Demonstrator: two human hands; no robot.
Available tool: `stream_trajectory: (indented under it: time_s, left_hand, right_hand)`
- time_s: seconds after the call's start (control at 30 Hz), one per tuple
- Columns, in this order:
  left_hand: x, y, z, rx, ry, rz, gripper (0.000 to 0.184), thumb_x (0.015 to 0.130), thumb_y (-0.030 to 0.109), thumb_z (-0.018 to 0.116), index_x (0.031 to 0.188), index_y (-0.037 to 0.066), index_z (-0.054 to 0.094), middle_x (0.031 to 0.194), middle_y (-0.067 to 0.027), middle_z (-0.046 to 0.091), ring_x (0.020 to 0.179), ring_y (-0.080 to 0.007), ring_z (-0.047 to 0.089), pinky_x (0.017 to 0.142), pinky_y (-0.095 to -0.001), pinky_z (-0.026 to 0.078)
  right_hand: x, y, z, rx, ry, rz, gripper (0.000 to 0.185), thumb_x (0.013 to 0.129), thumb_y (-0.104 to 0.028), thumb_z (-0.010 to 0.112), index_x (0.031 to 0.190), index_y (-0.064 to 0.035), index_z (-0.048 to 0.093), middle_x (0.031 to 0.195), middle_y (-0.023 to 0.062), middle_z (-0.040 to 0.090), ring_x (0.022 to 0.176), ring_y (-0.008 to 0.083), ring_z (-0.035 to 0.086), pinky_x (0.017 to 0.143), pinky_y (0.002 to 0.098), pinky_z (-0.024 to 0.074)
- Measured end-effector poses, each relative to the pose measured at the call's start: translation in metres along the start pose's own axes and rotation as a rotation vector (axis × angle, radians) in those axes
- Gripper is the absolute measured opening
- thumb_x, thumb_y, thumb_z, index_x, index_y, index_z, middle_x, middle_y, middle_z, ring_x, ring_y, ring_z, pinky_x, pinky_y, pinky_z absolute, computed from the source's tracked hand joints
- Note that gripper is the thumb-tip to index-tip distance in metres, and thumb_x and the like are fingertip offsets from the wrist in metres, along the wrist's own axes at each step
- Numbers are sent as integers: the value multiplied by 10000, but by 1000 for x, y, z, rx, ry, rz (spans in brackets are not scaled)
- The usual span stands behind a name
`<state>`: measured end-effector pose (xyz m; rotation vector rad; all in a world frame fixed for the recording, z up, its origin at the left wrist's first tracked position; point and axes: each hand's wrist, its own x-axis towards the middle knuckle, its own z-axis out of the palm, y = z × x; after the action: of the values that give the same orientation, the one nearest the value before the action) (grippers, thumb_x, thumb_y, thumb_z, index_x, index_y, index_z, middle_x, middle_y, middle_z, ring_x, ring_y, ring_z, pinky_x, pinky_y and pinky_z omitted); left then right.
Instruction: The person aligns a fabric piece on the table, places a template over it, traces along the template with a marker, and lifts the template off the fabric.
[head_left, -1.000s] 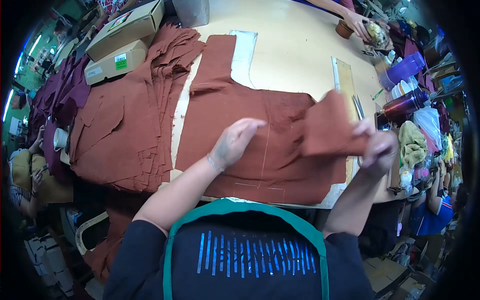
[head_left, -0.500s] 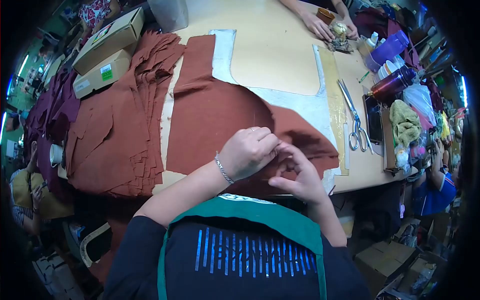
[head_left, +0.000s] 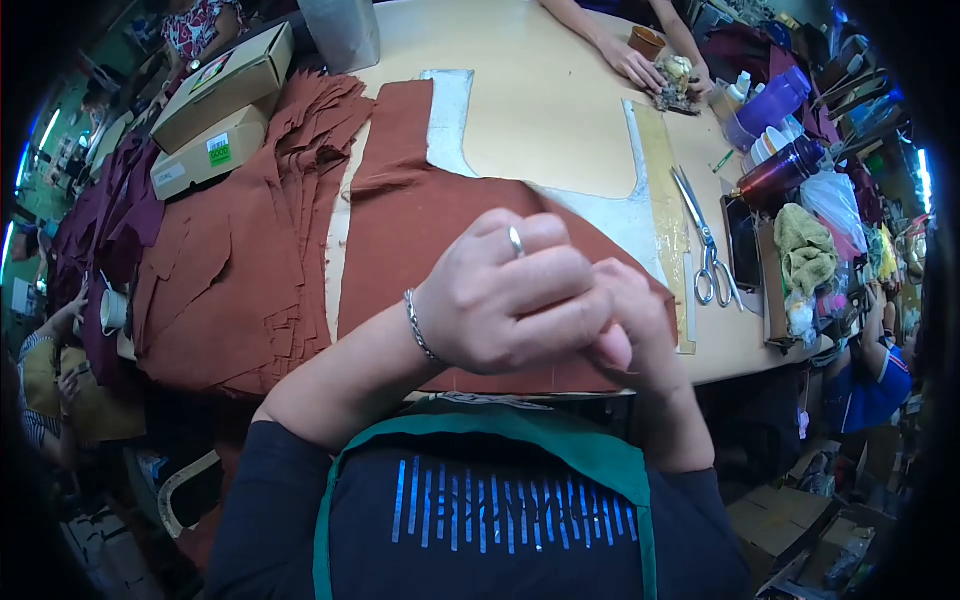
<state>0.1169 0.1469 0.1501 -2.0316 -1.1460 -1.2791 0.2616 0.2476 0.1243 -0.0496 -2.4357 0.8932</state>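
Observation:
My left hand point(head_left: 520, 295), with a ring and a chain bracelet, is closed in a fist in front of my chest, above the rust-brown cloth piece point(head_left: 400, 240). Close behind it, my right hand point(head_left: 648, 325) is partly covered and a little blurred; its fingers look curled in against the left fist. Whatever may be between the fingers is hidden. Below the hands the cloth spreads over a white pattern sheet point(head_left: 600, 208), whose edges show at the top and right.
A stack of rust-brown cloth point(head_left: 230, 270) lies left, with cardboard boxes point(head_left: 225, 85) behind it. Scissors point(head_left: 706, 245) rest at right near a purple bottle point(head_left: 785, 170) and a green towel point(head_left: 806, 247). Across the table point(head_left: 540, 80), another person's hands point(head_left: 640, 70) handle a small bundle.
Both hands have risen off the cloth toward the camera, and the left has closed into a fist. The cloth's folded right part now lies flatter.

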Motion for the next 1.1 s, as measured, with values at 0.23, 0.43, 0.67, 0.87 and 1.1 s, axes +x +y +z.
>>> stream_trajectory:
  time_s: [0.23, 0.43, 0.67, 0.87, 1.1]
  left_hand:
    - [-24, 5, 27, -81, -80, -267, 388, 786, 357, 553, 1047, 69, 545, 1012, -124, 509, 938, -271, 497, 803, -378, 411]
    - [-123, 27, 51, 173, -1036, -853, 583, 792, 457, 476, 1287, 196, 313, 1382, -116, 122, 1277, -349, 58, 901, -658, 155]
    - [-130, 38, 47, 203, -1098, -809, 595, 787, 478, 458, 1302, 236, 283, 1394, -102, 98, 1282, -340, 39, 911, -651, 142]
    - [-140, 57, 26, 129, -1135, -789, 563, 785, 485, 458, 1281, 254, 325, 1392, -82, 117, 1290, -290, 43, 919, -637, 155]
    - [-128, 43, 8, 151, -1021, -939, 578, 791, 503, 431, 1281, 212, 331, 1385, -97, 142, 1281, -315, 77, 908, -648, 155]
  right_hand:
    - [74, 154, -72, -190, 615, 238, 465, 761, -290, 598, 1067, 31, 459, 896, 141, 549, 841, 207, 545, 737, 290, 436]
    - [36, 150, -54, -478, 751, 321, 438, 749, -287, 630, 991, 55, 500, 882, 194, 532, 828, 298, 527, 727, 356, 418]
    - [-23, 111, 60, -645, -55, 290, 425, 725, -348, 597, 1068, -109, 520, 1231, 102, 398, 1184, 274, 321, 947, 509, 249]
    - [25, 150, 15, -306, -130, 703, 420, 759, -434, 550, 1003, -95, 587, 989, 127, 583, 977, 228, 539, 839, 380, 401]
    - [74, 226, -34, -231, 159, 806, 413, 800, -404, 503, 1033, -71, 578, 1050, 158, 555, 985, 245, 541, 774, 377, 435]
